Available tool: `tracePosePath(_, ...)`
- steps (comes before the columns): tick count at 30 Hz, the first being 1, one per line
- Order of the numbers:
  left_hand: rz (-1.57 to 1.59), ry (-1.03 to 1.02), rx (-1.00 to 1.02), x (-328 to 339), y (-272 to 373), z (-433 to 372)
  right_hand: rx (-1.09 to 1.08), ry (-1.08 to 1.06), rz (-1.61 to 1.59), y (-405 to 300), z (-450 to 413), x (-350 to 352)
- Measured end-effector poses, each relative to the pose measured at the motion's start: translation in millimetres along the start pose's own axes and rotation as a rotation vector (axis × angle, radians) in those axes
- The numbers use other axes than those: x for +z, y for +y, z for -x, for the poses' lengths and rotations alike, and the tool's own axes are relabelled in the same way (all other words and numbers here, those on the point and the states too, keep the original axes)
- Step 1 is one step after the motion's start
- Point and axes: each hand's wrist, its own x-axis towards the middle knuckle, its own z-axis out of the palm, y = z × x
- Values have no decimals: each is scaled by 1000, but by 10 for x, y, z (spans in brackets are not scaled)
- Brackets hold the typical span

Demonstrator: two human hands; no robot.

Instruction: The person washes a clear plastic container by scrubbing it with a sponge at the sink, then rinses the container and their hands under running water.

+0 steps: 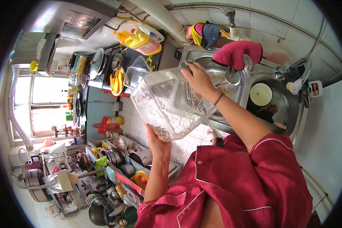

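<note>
A large clear plastic container (pixel 165 102), streaked with white suds, is tilted in the air beside the sink's left basin. My left hand (pixel 158 139) grips its lower edge from below, thumb along the side. At its upper right edge, my right hand (pixel 201 81) presses a dark grey scouring pad (pixel 187 66) to the plastic. The pad is partly covered by my fingers. Behind the right hand lies the left basin (pixel 242 98) of the steel sink, with a round sink strainer (pixel 232 77) in it. A pink cloth (pixel 238 54) drapes over the faucet.
In the right basin sit a pale bowl (pixel 261 94) and a wooden-handled tool (pixel 280 125). Yellow detergent jugs (pixel 144 42), clear plastic boxes (pixel 135 75) and a bowl of orange-yellow pieces (pixel 116 82) stand on the counter. A crowded rack of pots (pixel 126 170) is at lower left.
</note>
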Motion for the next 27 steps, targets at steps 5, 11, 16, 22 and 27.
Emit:
tracePosePath(5,11,4,27,-52,81,-11,-319,-112,-168,-830,500,34)
tracePosePath(11,18,115,20,19,125,-33,12,-105,16,68,189,-60)
tracePosePath(16,57,131,110,-58,129,-69,-167,-247,-174,-685,716,-22)
tracePosePath(22,85,216,157,43,205,-136,-42,-195,-23,-174,276,31)
tracePosePath(27,39,166,182,66,148,-187,-96,-146,-130,-541,547,16)
